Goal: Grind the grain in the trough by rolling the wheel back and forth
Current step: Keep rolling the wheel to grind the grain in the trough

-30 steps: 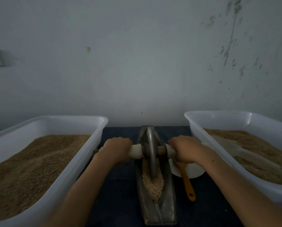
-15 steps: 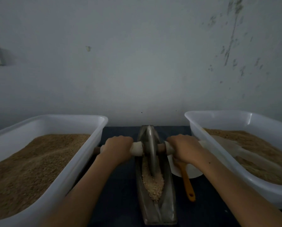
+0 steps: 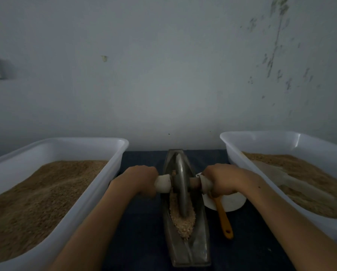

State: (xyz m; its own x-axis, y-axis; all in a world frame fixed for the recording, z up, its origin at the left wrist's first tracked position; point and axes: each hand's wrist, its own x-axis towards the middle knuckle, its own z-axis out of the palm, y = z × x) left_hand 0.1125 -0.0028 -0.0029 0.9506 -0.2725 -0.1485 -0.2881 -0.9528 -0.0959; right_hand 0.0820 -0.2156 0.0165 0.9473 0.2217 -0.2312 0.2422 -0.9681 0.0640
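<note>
A narrow boat-shaped metal trough [image 3: 200, 249] lies lengthwise on the dark table between my arms. Pale crushed grain [image 3: 185, 223] fills its middle. A thin metal wheel [image 3: 181, 184] stands upright in the groove, its lower edge sunk in the grain. A wooden axle with white end sleeves runs through its hub. My left hand [image 3: 138, 180] grips the left sleeve, knuckles up. My right hand [image 3: 222, 180] grips the right sleeve the same way.
A large white tub [image 3: 97, 194] of brown grain flanks the trough on the left. Another white tub [image 3: 240, 159] of grain stands on the right. A small white bowl [image 3: 232, 202] with an orange-handled spoon [image 3: 223, 218] sits just right of the trough. A grey wall rises close behind.
The wheel and both hands have shifted slightly toward me along the trough. Both grips are unchanged.
</note>
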